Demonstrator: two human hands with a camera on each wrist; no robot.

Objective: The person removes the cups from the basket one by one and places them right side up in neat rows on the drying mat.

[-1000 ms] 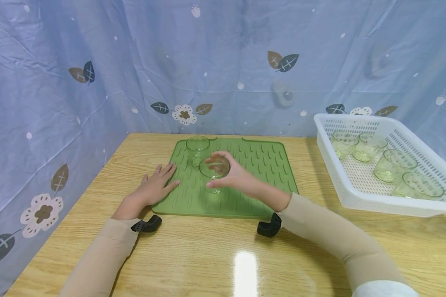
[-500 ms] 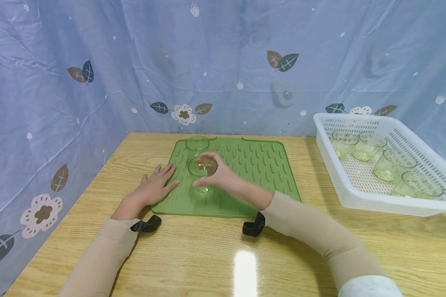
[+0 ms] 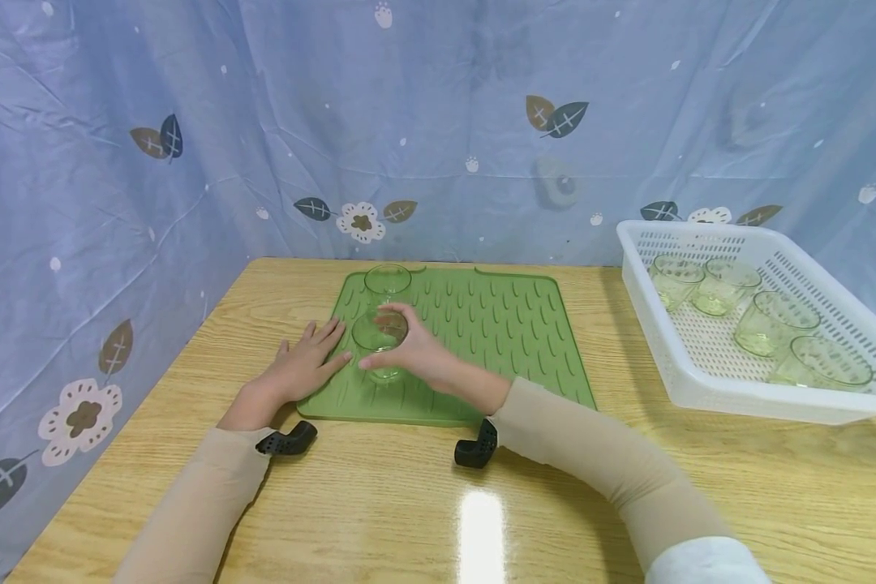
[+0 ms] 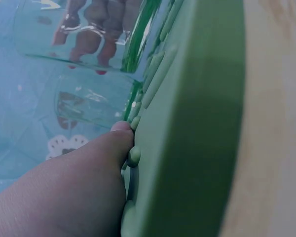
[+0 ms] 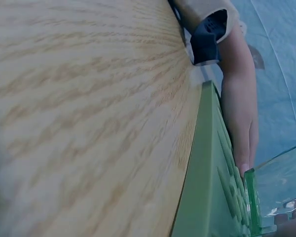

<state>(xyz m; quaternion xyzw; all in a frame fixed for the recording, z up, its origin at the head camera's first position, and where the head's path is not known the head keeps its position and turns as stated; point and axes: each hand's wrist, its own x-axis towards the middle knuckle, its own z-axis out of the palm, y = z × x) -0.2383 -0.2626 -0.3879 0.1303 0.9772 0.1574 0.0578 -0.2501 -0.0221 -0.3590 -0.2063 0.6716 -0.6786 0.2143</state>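
Note:
My right hand [image 3: 419, 354] grips a clear greenish drinking glass [image 3: 380, 334], thumb on the near side and fingers round the far side. The glass is upright at the left part of a green ridged drying mat [image 3: 496, 349]; in the left wrist view its thick base [image 4: 138, 44] appears at or just above the ridges. A second glass [image 3: 388, 281] stands right behind it near the mat's back left corner, partly hidden. My left hand [image 3: 299, 369] lies flat with fingers spread, over the mat's left edge, its thumb [image 4: 116, 143] pointing towards the glasses.
A white perforated plastic basket [image 3: 646, 341] stands at the right with several similar glasses [image 3: 776, 323] inside. The wooden table [image 3: 380, 503] extends in front of the mat. A blue patterned curtain [image 3: 438, 138] hangs behind and at the left.
My right hand has moved left across the mat with the glass, which is now in front of the standing glass and nearer my left hand. The left hand has stayed in place.

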